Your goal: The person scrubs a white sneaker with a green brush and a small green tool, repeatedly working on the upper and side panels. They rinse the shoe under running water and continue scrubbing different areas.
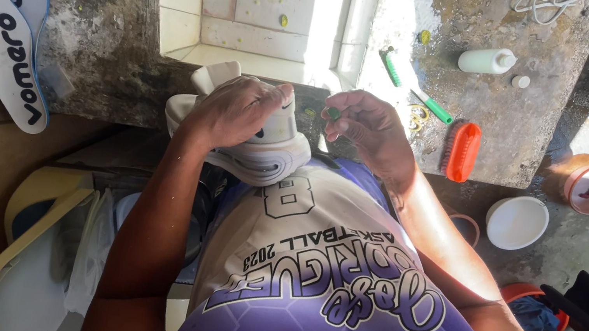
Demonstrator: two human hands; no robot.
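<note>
- Left hand (236, 109): I log it curled over the top of a white sneaker (258, 148), fingers wrapped and gripping; the shoe sits against the near edge of the concrete tabletop (109, 42), just above the purple jersey (338, 290).
- Right hand (368, 126): fingertips pressed together, pinching a small green object (333, 113) just beside the shoe; what it is, I cannot tell.
- Within reach on the tabletop: a green-handled toothbrush (411, 85); an orange scrub brush (462, 150); a white bottle (487, 60) lying on its side.
- Far left: two white insoles (3, 41), overlapping, well apart from the shoe.
- Behind the shoe: a tiled basin (255, 17) with a drain.
- On the floor at right: a white bowl (516, 222).
- Handling note, my judgement: keep the left grip firm so the shoe cannot roll; hold the green piece by the tips only.
</note>
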